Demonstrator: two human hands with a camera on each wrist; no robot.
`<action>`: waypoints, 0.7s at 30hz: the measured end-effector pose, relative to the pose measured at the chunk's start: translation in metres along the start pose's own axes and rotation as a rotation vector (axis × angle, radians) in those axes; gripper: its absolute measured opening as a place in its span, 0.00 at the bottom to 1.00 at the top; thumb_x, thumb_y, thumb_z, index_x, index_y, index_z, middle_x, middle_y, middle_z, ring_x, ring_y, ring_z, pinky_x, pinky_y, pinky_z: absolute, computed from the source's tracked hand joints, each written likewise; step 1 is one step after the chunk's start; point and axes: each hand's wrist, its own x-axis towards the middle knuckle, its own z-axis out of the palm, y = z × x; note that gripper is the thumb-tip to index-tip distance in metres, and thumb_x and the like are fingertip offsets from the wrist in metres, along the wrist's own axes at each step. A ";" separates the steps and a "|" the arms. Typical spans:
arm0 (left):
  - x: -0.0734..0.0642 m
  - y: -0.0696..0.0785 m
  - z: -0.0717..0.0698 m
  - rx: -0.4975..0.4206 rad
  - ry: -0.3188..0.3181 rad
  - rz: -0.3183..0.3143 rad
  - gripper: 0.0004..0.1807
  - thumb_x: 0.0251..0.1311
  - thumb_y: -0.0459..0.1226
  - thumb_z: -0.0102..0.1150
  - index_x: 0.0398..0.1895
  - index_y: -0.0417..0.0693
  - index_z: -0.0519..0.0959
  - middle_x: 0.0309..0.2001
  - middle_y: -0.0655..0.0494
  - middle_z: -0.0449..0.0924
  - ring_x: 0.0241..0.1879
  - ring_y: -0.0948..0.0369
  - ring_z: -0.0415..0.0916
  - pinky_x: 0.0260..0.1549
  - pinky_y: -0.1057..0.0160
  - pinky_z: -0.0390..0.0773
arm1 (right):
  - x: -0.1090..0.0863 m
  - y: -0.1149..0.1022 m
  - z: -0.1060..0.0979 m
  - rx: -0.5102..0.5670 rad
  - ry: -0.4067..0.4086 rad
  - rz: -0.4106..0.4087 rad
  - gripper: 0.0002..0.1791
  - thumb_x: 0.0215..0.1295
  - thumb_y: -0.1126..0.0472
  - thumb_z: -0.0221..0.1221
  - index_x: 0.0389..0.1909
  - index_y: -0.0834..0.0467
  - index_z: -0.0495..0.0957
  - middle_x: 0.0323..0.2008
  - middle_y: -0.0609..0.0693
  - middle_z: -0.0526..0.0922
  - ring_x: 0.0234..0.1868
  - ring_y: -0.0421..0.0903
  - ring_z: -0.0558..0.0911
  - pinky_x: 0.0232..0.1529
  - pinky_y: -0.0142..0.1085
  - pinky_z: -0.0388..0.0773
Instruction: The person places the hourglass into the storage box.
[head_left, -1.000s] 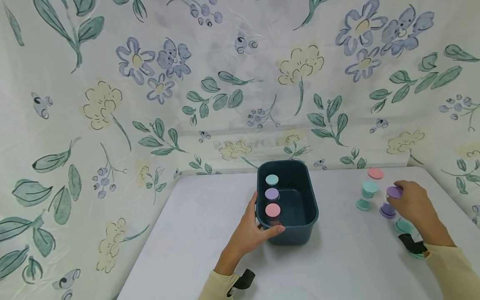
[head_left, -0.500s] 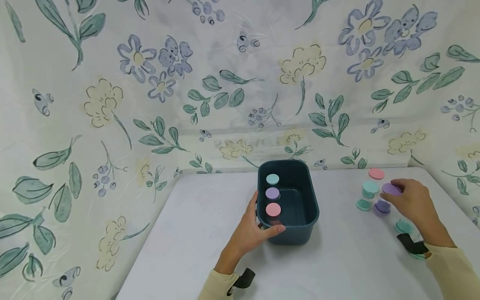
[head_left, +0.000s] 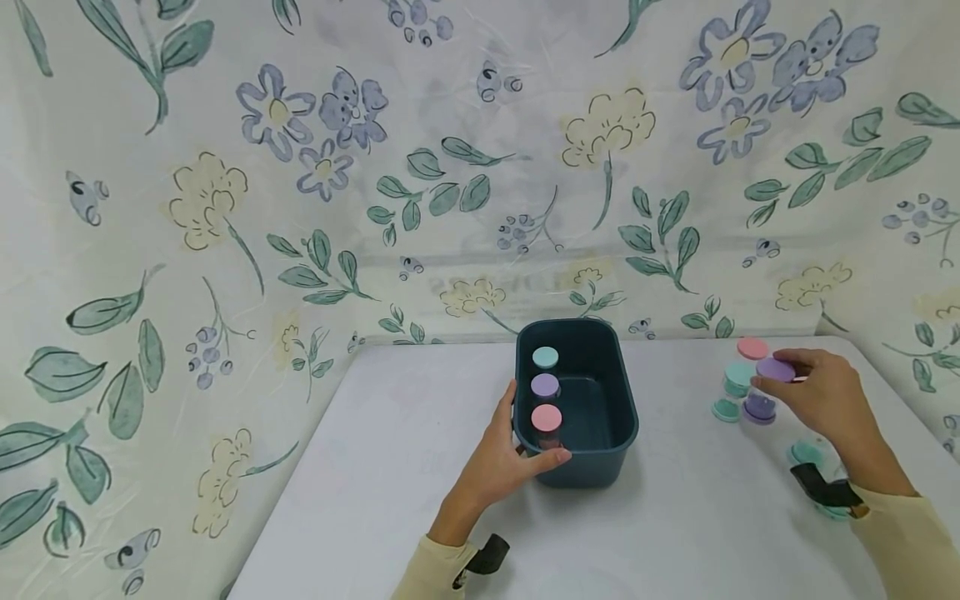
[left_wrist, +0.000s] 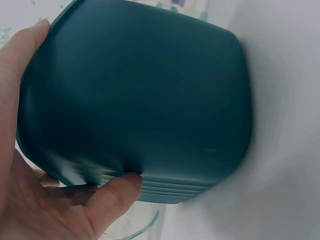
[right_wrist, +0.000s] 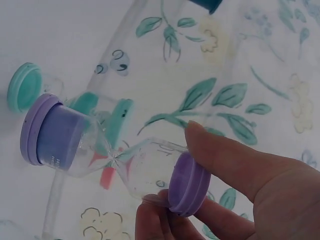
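My left hand (head_left: 491, 467) grips the near left corner of a dark teal bin (head_left: 588, 467), thumb near the front rim and fingers along the left side. A hourglass with purple caps (right_wrist: 189, 182) is pinched at its upper cap by my right hand (head_left: 828, 396). Blue-purple sand fills its lower bulb; whether its base touches the table cannot be told. Right beside it stands a teal-capped hourglass (head_left: 739, 380). Inside the bin, along its left wall, are a teal (head_left: 545, 357), a purple (head_left: 545, 386) and a pink hourglass (head_left: 547, 418).
Behind the teal hourglass, a pink-capped one (head_left: 752, 348) stands near the table's back edge. Another teal-capped hourglass (head_left: 807, 452) is partly hidden by my right wrist and its strap. Floral cloth (head_left: 450, 208) hangs behind the white table (head_left: 360, 467).
My right hand has shifted a little to the left with the purple hourglass, closer to the teal one. My left hand and the bin have stayed in place.
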 end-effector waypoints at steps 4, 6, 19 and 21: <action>-0.001 0.000 0.000 0.008 0.002 -0.004 0.69 0.50 0.63 0.75 0.85 0.61 0.38 0.85 0.58 0.43 0.81 0.51 0.55 0.70 0.39 0.71 | -0.001 -0.006 -0.002 0.011 0.002 -0.023 0.36 0.69 0.52 0.67 0.65 0.76 0.71 0.58 0.76 0.76 0.55 0.72 0.77 0.43 0.45 0.87; -0.001 0.001 0.000 0.013 0.003 -0.007 0.69 0.50 0.63 0.75 0.85 0.61 0.38 0.86 0.57 0.42 0.81 0.51 0.55 0.70 0.39 0.71 | -0.001 -0.011 -0.004 0.023 0.007 -0.043 0.37 0.69 0.51 0.67 0.65 0.75 0.71 0.58 0.75 0.76 0.55 0.71 0.77 0.37 0.30 0.83; -0.001 0.003 -0.001 0.008 0.001 -0.019 0.69 0.49 0.63 0.76 0.85 0.61 0.38 0.86 0.58 0.42 0.81 0.51 0.55 0.70 0.39 0.71 | -0.005 -0.050 -0.015 0.089 0.026 -0.040 0.41 0.69 0.43 0.66 0.70 0.69 0.70 0.66 0.73 0.71 0.60 0.72 0.76 0.36 0.31 0.87; -0.001 0.003 -0.001 0.014 0.003 -0.024 0.69 0.49 0.63 0.76 0.85 0.61 0.38 0.86 0.58 0.42 0.81 0.51 0.55 0.70 0.39 0.71 | -0.004 -0.058 -0.017 0.101 0.024 -0.048 0.41 0.68 0.43 0.66 0.71 0.67 0.70 0.66 0.72 0.71 0.61 0.72 0.76 0.37 0.30 0.86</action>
